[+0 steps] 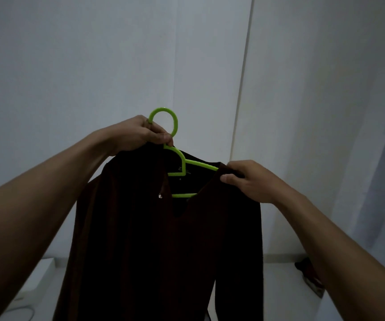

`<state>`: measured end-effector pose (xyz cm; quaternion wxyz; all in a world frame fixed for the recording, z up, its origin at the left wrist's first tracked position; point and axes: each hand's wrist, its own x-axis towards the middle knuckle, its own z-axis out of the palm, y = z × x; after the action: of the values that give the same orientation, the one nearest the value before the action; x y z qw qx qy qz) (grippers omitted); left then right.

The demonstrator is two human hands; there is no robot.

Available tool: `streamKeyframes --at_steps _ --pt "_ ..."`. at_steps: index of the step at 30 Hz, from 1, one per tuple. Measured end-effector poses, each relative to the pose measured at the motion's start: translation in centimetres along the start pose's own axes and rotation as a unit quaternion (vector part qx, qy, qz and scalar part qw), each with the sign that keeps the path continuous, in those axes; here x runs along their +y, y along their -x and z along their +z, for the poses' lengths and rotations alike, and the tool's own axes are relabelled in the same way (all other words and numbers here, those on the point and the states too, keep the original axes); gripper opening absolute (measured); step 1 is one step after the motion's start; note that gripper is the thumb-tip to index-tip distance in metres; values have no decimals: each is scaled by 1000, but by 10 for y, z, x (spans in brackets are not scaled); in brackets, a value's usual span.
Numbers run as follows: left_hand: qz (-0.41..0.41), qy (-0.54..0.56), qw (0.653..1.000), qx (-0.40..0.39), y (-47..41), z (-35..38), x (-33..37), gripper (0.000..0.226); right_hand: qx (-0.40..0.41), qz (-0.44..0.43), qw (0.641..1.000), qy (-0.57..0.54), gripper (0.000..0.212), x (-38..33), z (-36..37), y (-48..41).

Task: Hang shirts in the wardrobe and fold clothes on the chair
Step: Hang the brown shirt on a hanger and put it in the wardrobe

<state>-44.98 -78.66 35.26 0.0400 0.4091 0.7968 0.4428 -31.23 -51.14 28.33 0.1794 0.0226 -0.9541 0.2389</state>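
A dark brown long-sleeved shirt (140,228) hangs in front of me on a bright green plastic hanger (175,158). My left hand (138,133) grips the hanger at the base of its round hook, together with the shirt's collar. My right hand (247,179) pinches the shirt's right shoulder where the hanger's arm disappears under the cloth. The neck opening shows the hanger's bars and a small label. The shirt's lower part runs out of the frame. No wardrobe or chair is in view.
Plain white walls meet in a corner behind the shirt, with a vertical edge (242,89) right of centre. A white low surface (279,286) lies below. A dark red iron-like object (309,274) rests at the lower right. A white cable (22,309) lies at lower left.
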Motion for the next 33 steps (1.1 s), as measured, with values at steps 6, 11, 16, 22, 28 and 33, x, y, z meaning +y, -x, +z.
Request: streamKeyframes --at_steps 6,11,16,22,28,33 --pt "10 -19 999 -33 -2 2 9 20 16 -49 995 -80 11 -19 6 -5" --pt "-12 -7 1000 -12 -5 12 13 21 89 -52 992 -71 12 -18 5 -6" --pt "-88 -98 990 -42 4 9 -11 77 113 -29 990 -80 12 -3 -15 -1" --pt "-122 -131 984 -21 12 -9 -26 67 118 -14 985 -123 13 13 -34 10" --pt "-56 -124 991 -5 11 -25 -25 15 83 -23 985 -151 14 21 -41 17" --pt "-29 -125 991 25 6 -25 -25 18 74 -17 975 -207 13 27 -53 18"
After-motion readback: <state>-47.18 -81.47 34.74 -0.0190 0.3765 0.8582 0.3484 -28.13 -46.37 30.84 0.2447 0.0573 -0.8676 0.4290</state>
